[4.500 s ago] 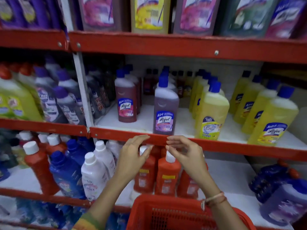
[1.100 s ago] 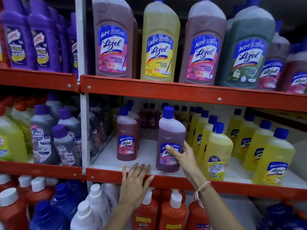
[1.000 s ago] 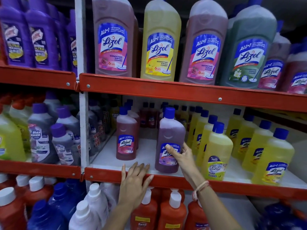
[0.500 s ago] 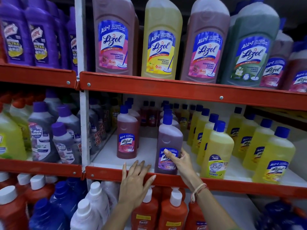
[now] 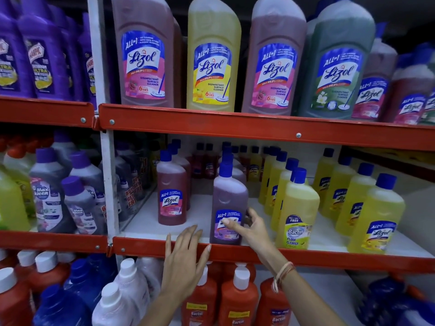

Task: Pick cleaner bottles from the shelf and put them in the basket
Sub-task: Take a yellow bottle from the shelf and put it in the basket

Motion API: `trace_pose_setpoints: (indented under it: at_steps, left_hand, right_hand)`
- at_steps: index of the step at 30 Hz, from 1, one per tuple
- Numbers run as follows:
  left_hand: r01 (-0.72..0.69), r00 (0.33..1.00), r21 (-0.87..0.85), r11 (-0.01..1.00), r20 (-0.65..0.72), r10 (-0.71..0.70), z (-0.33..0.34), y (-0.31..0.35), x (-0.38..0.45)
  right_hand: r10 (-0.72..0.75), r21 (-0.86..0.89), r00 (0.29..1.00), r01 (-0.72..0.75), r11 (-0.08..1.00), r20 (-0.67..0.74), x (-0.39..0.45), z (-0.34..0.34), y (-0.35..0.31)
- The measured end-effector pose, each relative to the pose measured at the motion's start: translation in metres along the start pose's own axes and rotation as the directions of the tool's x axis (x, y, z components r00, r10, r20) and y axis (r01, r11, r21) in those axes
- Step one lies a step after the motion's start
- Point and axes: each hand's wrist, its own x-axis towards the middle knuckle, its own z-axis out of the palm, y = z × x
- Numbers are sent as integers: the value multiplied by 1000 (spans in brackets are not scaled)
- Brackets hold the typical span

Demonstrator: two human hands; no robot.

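A purple Lizol cleaner bottle (image 5: 229, 201) with a blue cap stands at the front of the middle shelf (image 5: 282, 256). My right hand (image 5: 250, 228) wraps around its lower part, thumb across the label and fingers behind. My left hand (image 5: 186, 260) lies flat, fingers spread, on the red shelf edge just left of the bottle and holds nothing. A pink Lizol bottle (image 5: 171, 191) stands further left on the same shelf. The basket is out of view.
Rows of yellow cleaner bottles (image 5: 296, 212) crowd the right of the middle shelf. Large Lizol bottles (image 5: 213, 55) fill the top shelf. Orange Bactin bottles (image 5: 237, 300) and white-capped bottles (image 5: 122, 295) stand below. A white upright post (image 5: 109, 184) divides the shelving from grey bottles (image 5: 49, 196).
My right hand has closed further around the purple bottle, which shifted slightly toward the shelf front. My left hand stays on the shelf edge. The basket seen earlier has left the view.
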Motion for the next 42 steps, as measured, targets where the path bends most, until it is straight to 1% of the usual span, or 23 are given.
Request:
trace_pose_setpoints:
  at_steps: [2, 4, 8, 11, 14, 18, 20, 22, 25, 27, 29, 33, 36, 40, 42]
  left_hand:
    - [-45, 995, -55, 997, -97, 39, -4, 15, -1]
    - [-122, 980, -102, 987, -173, 103, -5, 31, -1]
    - [-250, 949, -151, 956, -232, 212, 2, 70, 6]
    - [-316, 938, -167, 934, -205, 281, 13, 97, 9]
    - [-342, 935, -154, 927, -156, 319, 28, 117, 10]
    - [-312, 948, -122, 942, -102, 300, 47, 132, 11]
    - [-293, 955, -95, 951, -73, 287, 54, 133, 12]
    - [-285, 958, -66, 956, -38, 283, 59, 133, 12]
    - [-289, 957, -21, 957, -4, 289, 63, 131, 10]
    - [-283, 959, 1, 959, 9, 283, 66, 128, 9]
    - [-282, 959, 12, 959, 25, 282, 68, 126, 7]
    - [-268, 962, -3, 963, 43, 268, 75, 124, 4]
    - [-276, 959, 21, 961, 64, 275, 77, 121, 3]
    - [-274, 960, 21, 962, 70, 272, 78, 120, 1]
    - [-276, 959, 30, 961, 73, 274, 78, 120, 1]
  right_hand:
    - [-50, -65, 998, 47, 997, -44, -7, -8, -5]
    - [-98, -111, 991, 88, 990, -89, -14, -18, -13]
    - [-141, -116, 983, 128, 985, -118, -30, -50, -28]
    - [-196, -116, 968, 179, 977, -154, -42, -77, -43]
    - [-282, -145, 929, 252, 957, -241, -50, -106, -51]
    - [-363, -179, 847, 317, 931, -389, -49, -141, -47]
    - [-386, -270, 831, 295, 916, -400, -42, -151, -40]
    - [-354, -327, 869, 242, 914, -345, -32, -156, -31]
    - [-208, -290, 954, 141, 947, -215, -17, -157, -17]
    - [-151, -280, 972, 97, 955, -178, -10, -156, -3]
    - [-156, -280, 967, 96, 955, -202, -8, -152, 12]
    - [-208, -248, 935, 137, 959, -287, -12, -143, 20]
    - [-275, -294, 895, 174, 940, -351, -14, -136, 19]
    - [-400, -409, 802, 216, 887, -443, -28, -127, 9]
    - [-470, -458, 737, 243, 855, -486, -36, -124, -3]
